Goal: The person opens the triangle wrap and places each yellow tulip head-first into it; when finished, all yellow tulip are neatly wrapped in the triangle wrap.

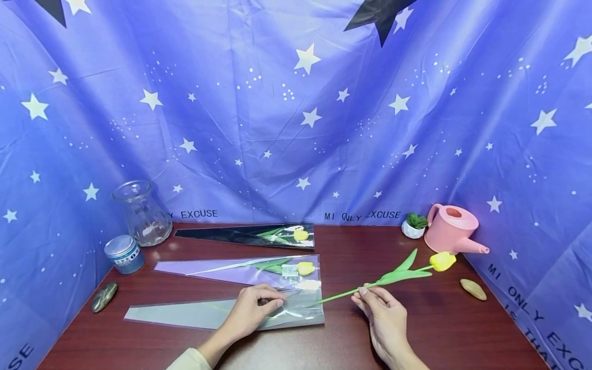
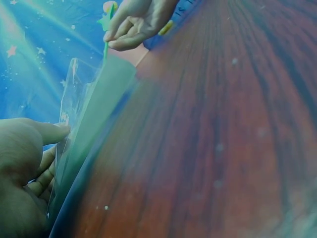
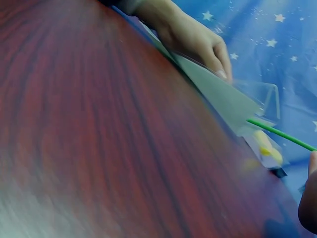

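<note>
A yellow artificial tulip (image 1: 400,276) with green leaves is pinched by its stem in my right hand (image 1: 386,318), its bloom pointing right. The stem's lower end reaches into the wide open end of a grey flower sleeve (image 1: 180,314) lying on the table. My left hand (image 1: 250,311) pinches the sleeve's clear front film (image 2: 74,94) near that end. In the left wrist view the film stands apart from the grey backing (image 2: 99,104). The green stem (image 3: 282,133) also shows between film and backing in the right wrist view.
Behind lie a purple sleeve (image 1: 208,270) and a black sleeve (image 1: 222,235), each with a yellow tulip. At left stand a glass vase (image 1: 145,221), a blue jar (image 1: 125,257) and a dark stone (image 1: 105,297). A pink watering can (image 1: 448,231), potted succulent (image 1: 413,230) and tan stone (image 1: 473,289) are right.
</note>
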A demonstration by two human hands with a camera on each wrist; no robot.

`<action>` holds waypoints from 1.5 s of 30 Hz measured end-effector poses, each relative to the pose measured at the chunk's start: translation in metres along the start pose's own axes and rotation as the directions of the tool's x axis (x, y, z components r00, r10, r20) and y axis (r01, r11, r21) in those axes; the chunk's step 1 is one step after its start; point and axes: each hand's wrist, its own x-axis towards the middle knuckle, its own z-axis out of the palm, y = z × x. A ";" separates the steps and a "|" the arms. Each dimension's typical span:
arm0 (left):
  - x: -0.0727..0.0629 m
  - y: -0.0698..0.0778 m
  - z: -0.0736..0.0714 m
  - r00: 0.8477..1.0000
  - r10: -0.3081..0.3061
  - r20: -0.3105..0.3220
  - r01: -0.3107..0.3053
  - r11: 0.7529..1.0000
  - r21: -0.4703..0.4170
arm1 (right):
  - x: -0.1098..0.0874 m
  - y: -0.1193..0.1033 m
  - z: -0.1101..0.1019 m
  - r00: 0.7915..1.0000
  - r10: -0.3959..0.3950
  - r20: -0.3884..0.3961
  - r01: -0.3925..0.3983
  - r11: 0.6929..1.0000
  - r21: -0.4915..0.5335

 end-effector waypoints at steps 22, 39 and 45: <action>-0.001 0.001 0.004 0.999 0.035 -0.027 -0.036 0.999 -0.009 | -0.027 0.031 0.042 0.992 0.058 -0.108 -0.071 0.990 -0.118; -0.002 0.001 0.002 0.999 0.024 -0.034 -0.025 1.000 -0.016 | -0.030 0.039 0.057 0.994 0.045 -0.103 -0.061 0.984 -0.165; -0.002 0.001 0.003 0.999 0.026 -0.027 -0.026 1.000 -0.014 | -0.030 0.038 0.056 0.995 0.046 -0.087 -0.061 0.984 -0.169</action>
